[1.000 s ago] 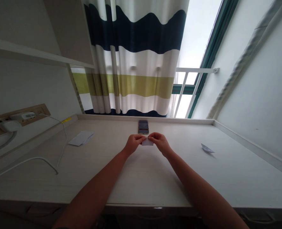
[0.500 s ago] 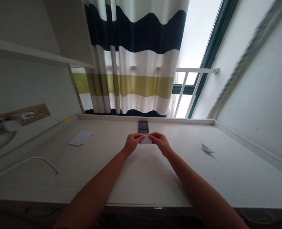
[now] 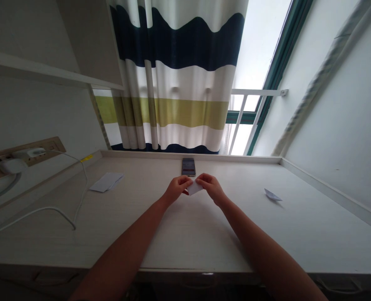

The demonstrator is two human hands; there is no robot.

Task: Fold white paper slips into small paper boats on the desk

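A small folded piece of white paper (image 3: 194, 188) is pinched between both hands over the middle of the white desk (image 3: 185, 234). My left hand (image 3: 176, 189) grips its left end with closed fingers. My right hand (image 3: 211, 186) grips its right end, fingers closed too. The paper is tilted, its right end higher. A phone (image 3: 188, 166) lies flat on the desk just beyond the hands.
A folded paper shape (image 3: 272, 195) lies on the desk at the right. Loose white sheets (image 3: 106, 182) lie at the left, near a white cable (image 3: 52, 209) running from a wall socket (image 3: 22, 155). A striped curtain (image 3: 175, 75) and a window rail (image 3: 257, 93) are behind.
The paper has tilted between the fingers, its right end now raised. Both hands stayed in nearly the same place above the desk.
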